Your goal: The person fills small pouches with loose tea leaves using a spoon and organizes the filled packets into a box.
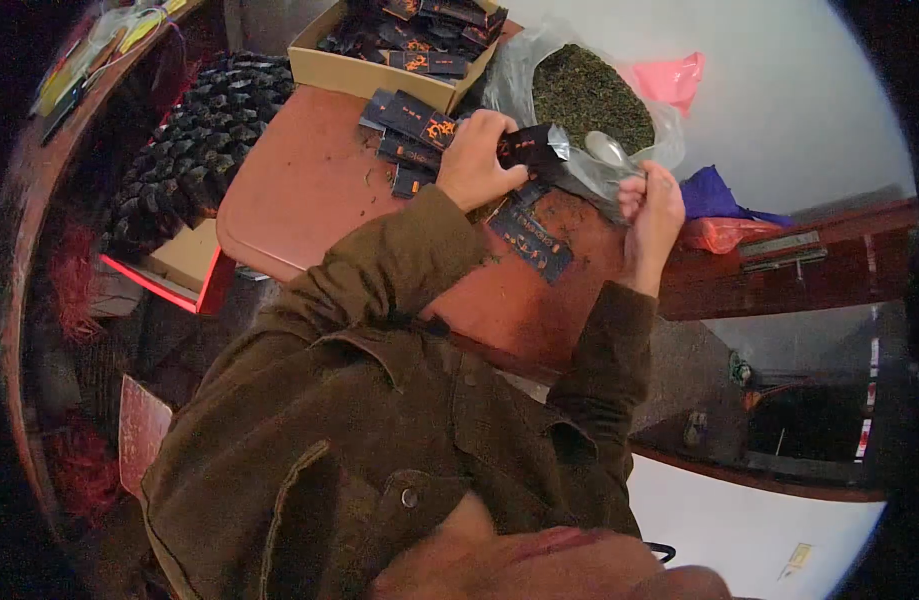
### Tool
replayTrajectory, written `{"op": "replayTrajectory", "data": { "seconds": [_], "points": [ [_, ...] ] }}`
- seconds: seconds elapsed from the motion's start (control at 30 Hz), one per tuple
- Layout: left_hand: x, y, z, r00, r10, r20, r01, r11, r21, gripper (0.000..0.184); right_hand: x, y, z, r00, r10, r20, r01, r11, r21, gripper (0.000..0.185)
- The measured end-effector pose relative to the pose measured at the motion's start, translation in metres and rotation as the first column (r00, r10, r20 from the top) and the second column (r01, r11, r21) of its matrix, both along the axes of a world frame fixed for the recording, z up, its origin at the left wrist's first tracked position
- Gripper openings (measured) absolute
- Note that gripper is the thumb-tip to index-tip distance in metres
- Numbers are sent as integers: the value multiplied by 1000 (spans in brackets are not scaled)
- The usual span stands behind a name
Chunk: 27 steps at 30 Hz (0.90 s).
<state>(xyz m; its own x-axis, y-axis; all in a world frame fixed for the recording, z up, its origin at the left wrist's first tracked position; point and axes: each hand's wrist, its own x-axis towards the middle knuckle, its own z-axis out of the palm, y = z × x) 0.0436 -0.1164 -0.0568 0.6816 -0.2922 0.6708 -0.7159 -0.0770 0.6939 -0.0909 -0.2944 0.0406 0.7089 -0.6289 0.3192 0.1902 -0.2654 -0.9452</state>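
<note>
My left hand [476,165] is closed around a black packet [527,148] with orange print, its silvery open end pointing right. Pinched in my right hand [655,212] is a spoon [607,150], whose pale bowl is over the edge of a clear plastic bag [509,75]. Dark green dried leaves [591,97], like loose tea, fill that bag. The spoon's bowl is just right of the packet's mouth; whether it carries leaves I cannot tell. Under and beside my left hand lie several flat black packets [414,120], and another packet [534,245] lies nearer my body.
A cardboard box [379,75] of black packets stands at the table's [299,185] far side. Left of the table, many dark packets [204,130] are piled by a red-edged box [194,265]. Pink plastic [669,80] and a blue bag [719,195] are at the right.
</note>
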Motion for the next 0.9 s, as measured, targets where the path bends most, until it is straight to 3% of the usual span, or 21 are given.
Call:
{"op": "replayTrajectory", "data": {
  "seconds": [0.2, 0.37, 0.47, 0.6, 0.8, 0.9],
  "points": [
    [5, 3, 0, 998, 48, -30, -48, 999, -7, 46, 53, -31, -7, 941, 28, -337, -84, 985, -152, 31],
    [10, -1, -7, 999, 45, -26, -46, 998, -41, 42, 103, -39, -33, 918, 70, -391, -106, 992, -73, 29],
    [7, -1, -4, 998, 58, -36, -59, 998, -21, 44, 129, -31, -47, 952, -4, -305, -27, 995, -96, 29],
    [7, -1, -3, 995, 52, -82, -53, 999, -9, 42, 147, -39, -60, 970, -36, -242, 51, 997, 58, 25],
    [7, -2, -4, 996, 43, -71, -44, 999, -7, 44, 137, -49, -58, 990, 24, -138, 24, 941, 339, 26],
    [5, 0, -1, 994, 52, -92, -52, 999, 9, 43, 126, -59, -56, 994, 59, -96, -20, 928, 371, 27]
  ]
}}
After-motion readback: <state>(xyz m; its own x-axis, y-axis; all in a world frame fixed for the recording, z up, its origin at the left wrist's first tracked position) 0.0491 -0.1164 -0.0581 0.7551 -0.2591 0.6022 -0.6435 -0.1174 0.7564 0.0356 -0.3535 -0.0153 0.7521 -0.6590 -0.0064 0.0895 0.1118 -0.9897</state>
